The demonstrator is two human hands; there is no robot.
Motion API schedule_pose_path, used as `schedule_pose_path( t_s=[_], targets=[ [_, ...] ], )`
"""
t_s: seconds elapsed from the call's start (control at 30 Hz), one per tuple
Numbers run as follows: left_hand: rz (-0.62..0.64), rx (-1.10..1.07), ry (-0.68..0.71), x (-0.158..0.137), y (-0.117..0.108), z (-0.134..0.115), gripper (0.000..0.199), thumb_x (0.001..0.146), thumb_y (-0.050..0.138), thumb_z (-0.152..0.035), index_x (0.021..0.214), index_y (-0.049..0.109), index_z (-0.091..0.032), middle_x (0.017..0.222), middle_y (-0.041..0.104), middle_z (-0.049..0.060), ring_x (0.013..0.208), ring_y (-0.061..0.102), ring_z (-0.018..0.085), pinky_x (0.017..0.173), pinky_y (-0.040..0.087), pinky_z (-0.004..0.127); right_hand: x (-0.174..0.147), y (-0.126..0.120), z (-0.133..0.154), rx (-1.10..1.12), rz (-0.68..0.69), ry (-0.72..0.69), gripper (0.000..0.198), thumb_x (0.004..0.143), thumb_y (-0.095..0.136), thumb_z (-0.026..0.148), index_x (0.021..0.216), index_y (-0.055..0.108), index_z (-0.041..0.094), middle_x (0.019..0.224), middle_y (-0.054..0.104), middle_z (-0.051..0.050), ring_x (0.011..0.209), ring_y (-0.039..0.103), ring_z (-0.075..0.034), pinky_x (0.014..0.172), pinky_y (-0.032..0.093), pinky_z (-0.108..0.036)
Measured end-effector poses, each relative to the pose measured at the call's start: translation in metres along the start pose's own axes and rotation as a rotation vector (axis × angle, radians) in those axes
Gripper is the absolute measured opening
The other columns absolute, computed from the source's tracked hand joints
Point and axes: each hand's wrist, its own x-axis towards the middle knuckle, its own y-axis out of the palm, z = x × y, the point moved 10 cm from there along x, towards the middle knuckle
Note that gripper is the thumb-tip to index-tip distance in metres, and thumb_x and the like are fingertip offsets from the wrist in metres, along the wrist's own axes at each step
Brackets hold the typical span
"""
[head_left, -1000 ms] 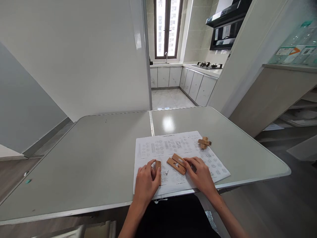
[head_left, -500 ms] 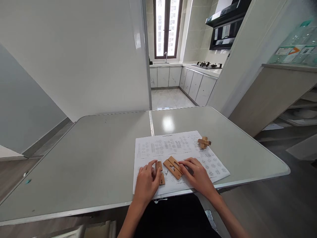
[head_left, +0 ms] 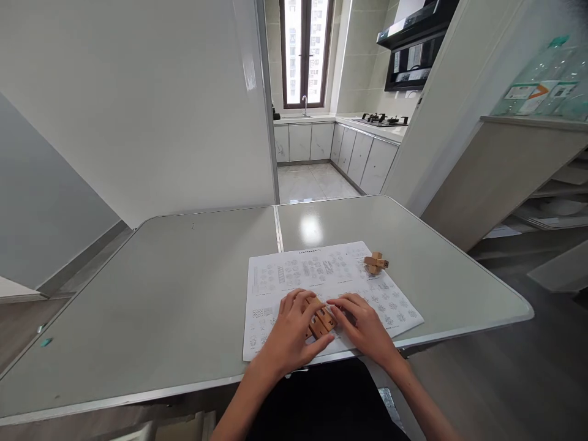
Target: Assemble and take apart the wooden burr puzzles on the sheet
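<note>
Flat wooden puzzle pieces [head_left: 325, 323] with cut-out slots lie side by side on a printed sheet [head_left: 269, 275]. My left hand [head_left: 294, 324] arches over their left part, fingers at the far end and thumb at the near end, gripping them and hiding some of them. At their right edge, my right hand [head_left: 365, 321] has its curved thumb and fingertips against the wood. An assembled wooden burr puzzle [head_left: 376, 263] of crossed bars rests at the sheet's right edge, apart from both hands.
The sheet lies near the front edge of a pale green table [head_left: 160, 294] with a seam across it. A small teal scrap [head_left: 46, 342] is at the far left. Plastic bottles [head_left: 533, 86] stand on a shelf at right. A kitchen opens beyond the table.
My left hand has moved right, and the wooden pieces from the left now sit against the slotted ones. My right hand stays near the right edge. The view has shifted slightly.
</note>
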Motion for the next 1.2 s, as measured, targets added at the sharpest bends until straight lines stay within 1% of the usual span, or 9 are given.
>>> schedule_pose_path(
  t_s=[0.07, 0.13, 0.33, 0.57, 0.73, 0.83, 0.97, 1.1, 1.2],
  targets=[
    [0.054, 0.038, 0.033, 0.007, 0.011, -0.002, 0.052, 0.089, 0.076, -0.045, 0.136, 0.057, -0.030, 0.145, 0.054, 0.012, 0.142, 0.041, 0.037, 0.115, 0.039, 0.058, 0.000, -0.002, 0.000, 0.014, -0.018, 0.011, 0.035, 0.107, 0.045, 0.047, 0.117, 0.072, 0.027, 0.108, 0.072, -0.009, 0.105, 0.066, -0.029, 0.091, 0.056, -0.045],
    [0.069, 0.076, 0.040, 0.013, 0.018, 0.003, 0.048, 0.090, 0.075, -0.045, 0.132, 0.059, -0.029, 0.144, 0.055, 0.013, 0.141, 0.043, 0.037, 0.115, 0.039, 0.059, 0.000, -0.003, 0.000, 0.021, -0.026, 0.013, 0.032, 0.107, 0.046, 0.045, 0.116, 0.071, 0.027, 0.107, 0.073, -0.009, 0.103, 0.067, -0.028, 0.089, 0.056, -0.044],
    [-0.054, 0.121, -0.042, 0.029, 0.014, 0.034, 0.035, 0.092, 0.071, -0.040, 0.123, 0.063, -0.026, 0.135, 0.058, 0.011, 0.133, 0.050, 0.035, 0.109, 0.044, 0.056, -0.001, -0.003, -0.002, 0.009, -0.033, 0.019, 0.030, 0.107, 0.046, 0.042, 0.118, 0.070, 0.028, 0.107, 0.073, -0.008, 0.102, 0.067, -0.028, 0.087, 0.057, -0.043],
    [-0.201, 0.288, -0.201, 0.040, -0.014, 0.085, 0.029, 0.092, 0.069, -0.036, 0.118, 0.066, -0.024, 0.129, 0.060, 0.011, 0.126, 0.050, 0.034, 0.109, 0.042, 0.054, 0.000, -0.003, -0.003, 0.003, -0.026, 0.035, 0.030, 0.107, 0.046, 0.043, 0.118, 0.070, 0.028, 0.108, 0.073, -0.008, 0.101, 0.068, -0.028, 0.084, 0.058, -0.042],
    [-0.302, 0.361, -0.323, 0.038, -0.046, 0.133, 0.032, 0.098, 0.059, -0.042, 0.121, 0.066, -0.021, 0.128, 0.060, 0.014, 0.124, 0.049, 0.036, 0.108, 0.040, 0.055, -0.001, -0.005, -0.002, 0.008, -0.037, 0.037, 0.029, 0.107, 0.046, 0.040, 0.117, 0.070, 0.029, 0.110, 0.073, -0.008, 0.100, 0.068, -0.028, 0.078, 0.058, -0.040],
    [-0.341, 0.399, -0.374, 0.035, -0.060, 0.153, 0.033, 0.097, 0.058, -0.043, 0.121, 0.066, -0.021, 0.127, 0.061, 0.016, 0.122, 0.050, 0.038, 0.107, 0.040, 0.057, -0.001, -0.004, -0.004, 0.010, -0.034, 0.040, 0.028, 0.107, 0.047, 0.040, 0.117, 0.070, 0.028, 0.110, 0.073, -0.008, 0.101, 0.068, -0.028, 0.080, 0.059, -0.041],
    [-0.362, 0.422, -0.376, 0.033, -0.066, 0.158, 0.033, 0.099, 0.055, -0.043, 0.122, 0.064, -0.021, 0.127, 0.062, 0.015, 0.124, 0.050, 0.036, 0.110, 0.038, 0.055, -0.001, -0.002, -0.005, 0.027, -0.023, 0.047, 0.029, 0.107, 0.046, 0.041, 0.116, 0.070, 0.028, 0.111, 0.073, -0.009, 0.103, 0.067, -0.029, 0.087, 0.057, -0.044],
    [-0.361, 0.420, -0.322, 0.034, -0.064, 0.146, 0.031, 0.102, 0.052, -0.041, 0.124, 0.062, -0.021, 0.129, 0.063, 0.014, 0.126, 0.051, 0.035, 0.111, 0.037, 0.052, -0.001, -0.003, -0.005, 0.030, -0.018, 0.055, 0.029, 0.107, 0.046, 0.041, 0.116, 0.070, 0.028, 0.110, 0.073, -0.009, 0.100, 0.067, -0.028, 0.084, 0.057, -0.043],
    [-0.342, 0.410, -0.272, 0.035, -0.061, 0.139, 0.027, 0.102, 0.052, -0.039, 0.120, 0.063, -0.022, 0.127, 0.064, 0.013, 0.123, 0.053, 0.033, 0.107, 0.041, 0.050, -0.001, -0.003, -0.003, 0.037, -0.018, 0.055, 0.027, 0.107, 0.047, 0.040, 0.115, 0.070, 0.027, 0.109, 0.072, -0.008, 0.101, 0.066, -0.028, 0.084, 0.057, -0.042]
  ],
)
